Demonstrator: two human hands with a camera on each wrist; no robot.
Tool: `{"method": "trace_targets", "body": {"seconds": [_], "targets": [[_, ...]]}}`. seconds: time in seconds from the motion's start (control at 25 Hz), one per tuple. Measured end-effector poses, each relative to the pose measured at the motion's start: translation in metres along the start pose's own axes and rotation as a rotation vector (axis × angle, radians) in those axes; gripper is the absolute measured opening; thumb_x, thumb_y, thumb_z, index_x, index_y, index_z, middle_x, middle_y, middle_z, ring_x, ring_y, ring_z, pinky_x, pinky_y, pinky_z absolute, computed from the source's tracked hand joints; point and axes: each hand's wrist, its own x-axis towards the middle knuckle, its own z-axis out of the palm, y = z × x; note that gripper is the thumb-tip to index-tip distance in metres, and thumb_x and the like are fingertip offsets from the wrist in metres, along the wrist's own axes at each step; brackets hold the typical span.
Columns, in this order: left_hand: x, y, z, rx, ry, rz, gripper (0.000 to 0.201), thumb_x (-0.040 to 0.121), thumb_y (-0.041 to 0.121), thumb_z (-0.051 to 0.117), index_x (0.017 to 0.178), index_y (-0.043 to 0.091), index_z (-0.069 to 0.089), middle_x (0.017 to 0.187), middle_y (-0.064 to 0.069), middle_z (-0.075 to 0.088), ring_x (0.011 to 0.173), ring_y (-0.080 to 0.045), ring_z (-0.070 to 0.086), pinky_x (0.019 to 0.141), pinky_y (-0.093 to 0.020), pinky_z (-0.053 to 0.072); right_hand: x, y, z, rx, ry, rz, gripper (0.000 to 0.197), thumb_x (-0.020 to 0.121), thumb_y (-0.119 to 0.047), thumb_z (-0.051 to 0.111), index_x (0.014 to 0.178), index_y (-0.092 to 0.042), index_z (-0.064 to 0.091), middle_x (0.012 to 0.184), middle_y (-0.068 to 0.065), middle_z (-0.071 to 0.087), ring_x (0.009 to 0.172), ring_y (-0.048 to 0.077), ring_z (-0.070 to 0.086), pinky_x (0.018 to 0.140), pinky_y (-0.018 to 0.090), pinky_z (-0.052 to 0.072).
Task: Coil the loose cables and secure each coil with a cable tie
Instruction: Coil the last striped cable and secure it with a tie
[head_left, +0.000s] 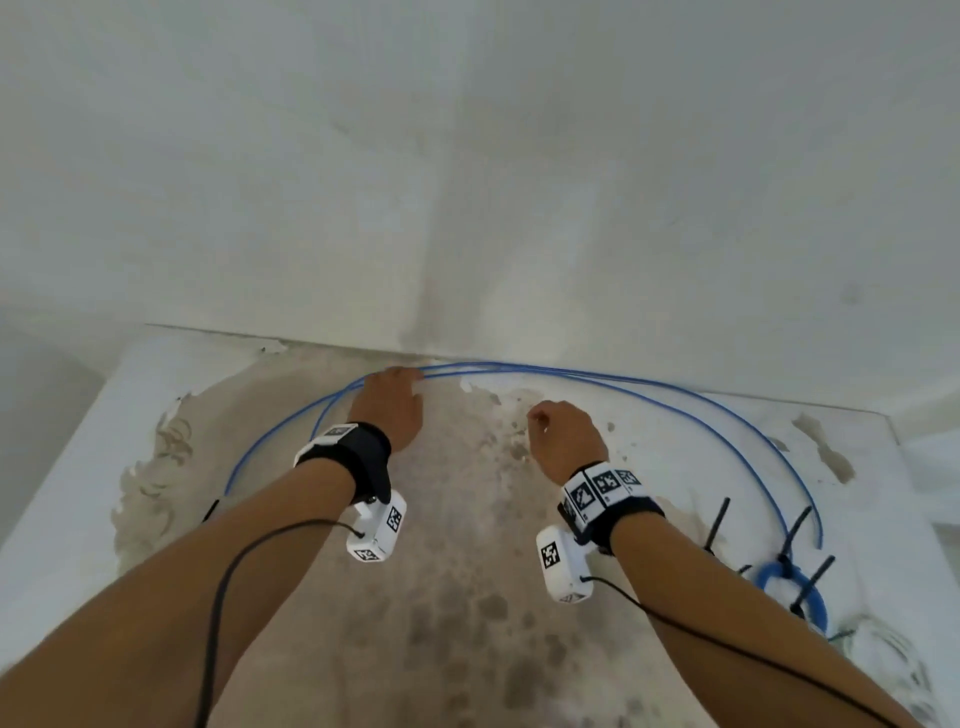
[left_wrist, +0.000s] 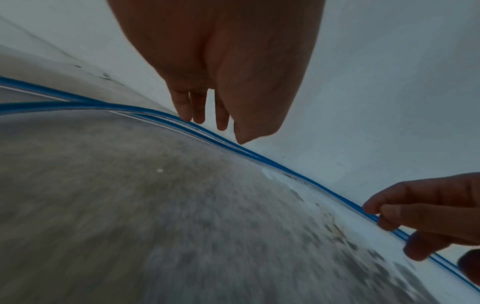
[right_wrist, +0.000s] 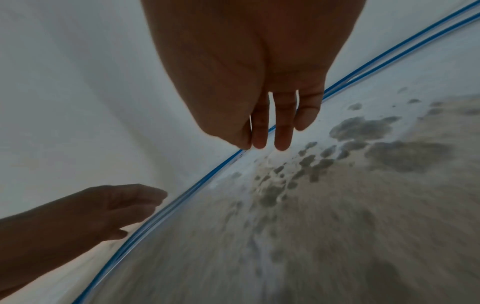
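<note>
A long blue cable (head_left: 675, 397) lies in a wide double arc along the back of the worn table (head_left: 467, 597), close to the wall. My left hand (head_left: 389, 400) reaches to the arc's far point, its straight fingers (left_wrist: 193, 111) touching the strands (left_wrist: 285, 170). My right hand (head_left: 566, 431) hovers just short of the cable (right_wrist: 202, 181) with relaxed fingers (right_wrist: 283, 131) and holds nothing. A second blue cable, wound into a small coil (head_left: 820, 605), lies at the right with black cable ties (head_left: 800, 525) on and beside it.
A white wall (head_left: 467, 208) rises directly behind the table's back edge. Loose black ties (head_left: 719, 522) lie near the right side. A black piece (head_left: 210, 509) sits at the cable's left end. The table's side edges slope away on the left and right.
</note>
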Motion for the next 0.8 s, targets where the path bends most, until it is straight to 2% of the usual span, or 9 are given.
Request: {"method": "trace_targets", "body": {"seconds": [0.08,0.16,0.32,0.44,0.52,0.6,0.72,0.8], "targets": [[0.031,-0.006,-0.002,0.077,0.039,0.016,0.04,0.098,0.02,0.049,0.138,0.018,0.055,0.14,-0.009,0.056,0.125,-0.036,0.048,0.103,-0.041,0.039,0.026,0.005,-0.007,-0.016,0.062,0.111,0.028,0.104,-0.027,0.046,0.126,-0.023,0.064,0.134,0.004,0.056,0.115,0.027,0.06,0.094,0.038,0.049],[0.051,-0.012,-0.002,0.17,0.018,0.029,0.038,0.098,0.024,0.051,0.135,0.022,0.057,0.136,-0.008,0.06,0.12,-0.037,0.053,0.099,-0.041,0.041,0.044,0.018,-0.011,-0.033,0.079,0.171,0.034,0.104,-0.026,0.046,0.137,-0.022,0.057,0.145,0.002,0.046,0.12,0.028,0.058,0.097,0.04,0.047],[0.054,-0.02,0.005,0.182,0.11,0.124,0.028,0.09,0.029,0.064,0.116,0.023,0.072,0.116,-0.01,0.061,0.101,-0.04,0.056,0.084,-0.046,0.048,0.067,0.045,-0.012,-0.103,0.073,0.192,0.043,0.103,-0.024,0.048,0.145,-0.017,0.049,0.149,0.005,0.04,0.119,0.033,0.058,0.096,0.044,0.05],[0.042,-0.019,0.013,0.175,0.137,0.164,0.026,0.088,0.034,0.069,0.112,0.024,0.072,0.11,-0.008,0.06,0.098,-0.036,0.056,0.081,-0.044,0.043,0.072,0.055,-0.006,-0.096,0.089,0.175,0.039,0.102,-0.021,0.05,0.14,-0.018,0.052,0.145,0.008,0.043,0.114,0.034,0.059,0.091,0.044,0.052],[0.039,-0.014,0.017,0.164,0.132,0.156,0.02,0.091,0.032,0.067,0.108,0.023,0.071,0.109,-0.007,0.06,0.098,-0.035,0.056,0.08,-0.042,0.041,0.075,0.06,-0.003,-0.054,0.135,0.18,0.03,0.1,-0.017,0.052,0.13,-0.016,0.058,0.137,0.011,0.046,0.104,0.035,0.061,0.084,0.042,0.052],[0.037,-0.01,0.018,0.167,0.141,0.153,0.015,0.092,0.026,0.064,0.105,0.02,0.07,0.107,-0.006,0.062,0.099,-0.036,0.056,0.078,-0.041,0.039,0.078,0.061,-0.004,-0.004,0.161,0.205,0.024,0.101,-0.014,0.052,0.123,-0.013,0.062,0.133,0.013,0.047,0.099,0.036,0.061,0.082,0.04,0.052],[0.032,-0.001,0.017,0.131,0.197,0.152,0.029,0.089,0.022,0.066,0.118,0.021,0.065,0.119,-0.006,0.06,0.106,-0.037,0.054,0.084,-0.044,0.04,0.077,0.058,-0.008,0.093,0.236,0.164,0.02,0.102,-0.013,0.05,0.115,-0.009,0.066,0.123,0.015,0.051,0.092,0.036,0.06,0.083,0.039,0.051],[0.028,0.012,0.019,0.109,0.223,0.242,0.042,0.087,0.022,0.07,0.128,0.02,0.061,0.127,-0.006,0.056,0.111,-0.037,0.051,0.088,-0.046,0.041,0.073,0.051,-0.009,0.17,0.293,0.089,0.019,0.102,-0.015,0.052,0.112,-0.01,0.068,0.118,0.014,0.053,0.089,0.034,0.061,0.084,0.042,0.053]]}}
